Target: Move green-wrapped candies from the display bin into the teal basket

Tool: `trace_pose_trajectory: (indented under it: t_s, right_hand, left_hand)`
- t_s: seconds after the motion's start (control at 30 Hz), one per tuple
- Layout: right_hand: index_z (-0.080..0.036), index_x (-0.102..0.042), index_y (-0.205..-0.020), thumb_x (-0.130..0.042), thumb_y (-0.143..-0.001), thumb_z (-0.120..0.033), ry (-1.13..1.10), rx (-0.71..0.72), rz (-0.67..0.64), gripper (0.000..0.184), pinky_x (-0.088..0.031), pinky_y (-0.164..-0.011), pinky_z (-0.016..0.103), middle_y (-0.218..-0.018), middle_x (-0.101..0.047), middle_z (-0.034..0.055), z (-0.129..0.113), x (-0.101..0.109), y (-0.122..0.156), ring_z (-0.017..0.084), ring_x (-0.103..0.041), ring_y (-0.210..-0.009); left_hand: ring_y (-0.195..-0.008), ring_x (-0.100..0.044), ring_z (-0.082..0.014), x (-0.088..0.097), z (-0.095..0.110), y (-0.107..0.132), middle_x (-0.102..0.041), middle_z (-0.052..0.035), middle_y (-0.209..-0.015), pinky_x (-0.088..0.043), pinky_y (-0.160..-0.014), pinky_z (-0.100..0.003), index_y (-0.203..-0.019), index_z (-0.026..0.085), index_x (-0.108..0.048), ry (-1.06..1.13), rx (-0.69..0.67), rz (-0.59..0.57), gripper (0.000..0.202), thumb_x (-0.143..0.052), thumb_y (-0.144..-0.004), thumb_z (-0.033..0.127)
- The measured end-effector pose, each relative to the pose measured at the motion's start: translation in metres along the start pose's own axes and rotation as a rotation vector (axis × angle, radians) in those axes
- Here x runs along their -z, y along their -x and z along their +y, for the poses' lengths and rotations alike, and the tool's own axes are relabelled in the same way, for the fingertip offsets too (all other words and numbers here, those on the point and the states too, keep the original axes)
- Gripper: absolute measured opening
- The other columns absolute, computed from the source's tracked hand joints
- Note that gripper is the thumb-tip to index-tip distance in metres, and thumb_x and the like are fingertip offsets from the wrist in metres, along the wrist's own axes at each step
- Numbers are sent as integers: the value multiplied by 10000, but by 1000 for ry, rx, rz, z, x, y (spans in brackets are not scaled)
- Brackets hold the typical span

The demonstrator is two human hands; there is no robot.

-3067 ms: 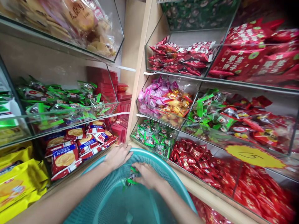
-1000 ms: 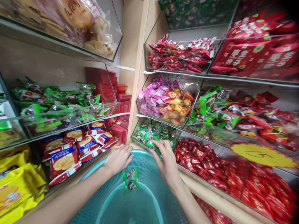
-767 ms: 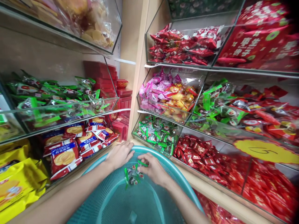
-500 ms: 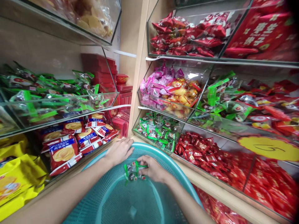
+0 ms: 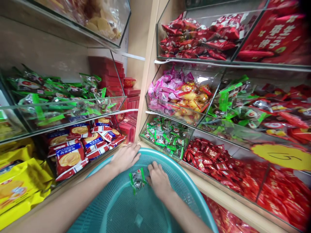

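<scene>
My left hand [image 5: 125,157] lies over the far rim of a teal mesh basket [image 5: 184,187], fingers curled on the edge. My right hand [image 5: 157,179] is inside the basket, knuckles up and fingers bent, touching a small pile of green-wrapped candies [image 5: 136,180] that lies on the mesh wall. What its fingers enclose is hidden. Just beyond the rim stands a clear bin of the same green-wrapped candies [image 5: 167,137].
Glass bins line both shelves: small red candies [image 5: 209,158], pink and yellow sweets [image 5: 179,94], red packs above [image 5: 199,38], blue-and-red biscuit packs [image 5: 80,145] and yellow bags [image 5: 17,184] at left. A yellow price tag [image 5: 282,157] hangs at right.
My right hand went to the green candy bin, came back into the basket with a candy, and now rests lower against the pile. My left hand stayed on the rim.
</scene>
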State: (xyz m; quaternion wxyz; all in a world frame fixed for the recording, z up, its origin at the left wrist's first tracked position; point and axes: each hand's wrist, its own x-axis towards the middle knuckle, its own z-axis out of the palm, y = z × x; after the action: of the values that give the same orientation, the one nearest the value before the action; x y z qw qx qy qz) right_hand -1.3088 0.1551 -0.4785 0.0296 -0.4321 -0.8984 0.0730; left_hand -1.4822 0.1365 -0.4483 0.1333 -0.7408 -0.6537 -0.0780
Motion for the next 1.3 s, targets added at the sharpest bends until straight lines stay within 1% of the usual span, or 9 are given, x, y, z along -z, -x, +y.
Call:
trace_pose_trajectory:
  t_s: [0.23, 0.3, 0.4, 0.5, 0.6, 0.67, 0.8, 1.07, 1.3]
  right_hand:
    - [-197, -543, -1062, -505, -810, -172, -98, 67, -35, 256, -434, -747, 303, -1127, -549, 92, 6, -3, 1, 225, -577, -962]
    - [-207, -552, -1037, -474, -842, -211, -126, 93, 91, 210, -423, -721, 285, -1082, -573, 76, 9, 5, 1, 207, -585, -926]
    - [-199, -565, -913, -400, -890, -272, -161, 69, 438, 181, -399, -722, 258, -918, -607, 47, 17, 32, 3, 169, -572, -857]
    - [-192, -545, -779, -384, -893, -376, -79, -177, 670, 270, -380, -656, 264, -771, -606, 44, 34, 63, 9, 174, -566, -758]
    - [-195, -553, -748, -380, -870, -488, 26, -461, 573, 362, -353, -567, 280, -706, -616, 63, 55, 80, 16, 211, -591, -694]
    - [-194, -572, -760, -381, -856, -529, 62, -537, 444, 397, -354, -554, 290, -709, -630, 82, 63, 83, 18, 237, -612, -699]
    - [-186, -597, -820, -395, -878, -448, 111, -514, 328, 336, -378, -578, 292, -773, -653, 105, 65, 79, 18, 245, -633, -761]
    - [-176, -601, -861, -386, -897, -356, 192, -488, 314, 283, -379, -576, 300, -790, -663, 119, 59, 80, 20, 264, -646, -781]
    - [-195, -578, -815, -389, -898, -314, 199, -379, 381, 239, -254, -490, 252, -689, -640, 69, 41, 84, 23, 202, -632, -662]
  left_hand:
    - [-944, -575, -210, 2, 2, 1, -602, -86, -1006, -452, -810, -317, -1037, 172, -514, 13, -8, 19, 315, -280, -923, 350]
    - [-946, -577, -216, 1, 2, 1, -602, -95, -1022, -454, -813, -328, -1045, 168, -514, 21, -13, 34, 319, -280, -922, 347]
    - [-950, -578, -227, -2, 0, 1, -601, -104, -1040, -455, -814, -349, -1063, 165, -511, 28, -22, 56, 326, -282, -921, 348]
    - [-943, -580, -227, -4, -1, 1, -604, -103, -1028, -453, -817, -353, -1053, 164, -515, 30, -26, 60, 325, -286, -920, 351]
    - [-930, -582, -217, -5, -1, 0, -608, -97, -1009, -447, -817, -341, -1037, 171, -523, 40, -36, 59, 313, -293, -918, 348]
    - [-909, -585, -214, -5, 1, -2, -610, -92, -992, -448, -807, -340, -1032, 174, -525, 39, -43, 62, 309, -295, -917, 346]
    - [-889, -585, -217, -5, 4, -5, -608, -86, -969, -452, -788, -343, -1013, 170, -525, 19, -47, 61, 310, -285, -919, 342]
    - [-903, -575, -209, -5, 3, -5, -600, -80, -958, -439, -801, -330, -1011, 176, -520, 15, -47, 40, 301, -292, -916, 348]
    - [-894, -581, -210, -7, 1, -4, -600, -80, -959, -445, -795, -331, -1003, 176, -515, 23, -30, 20, 295, -297, -913, 353]
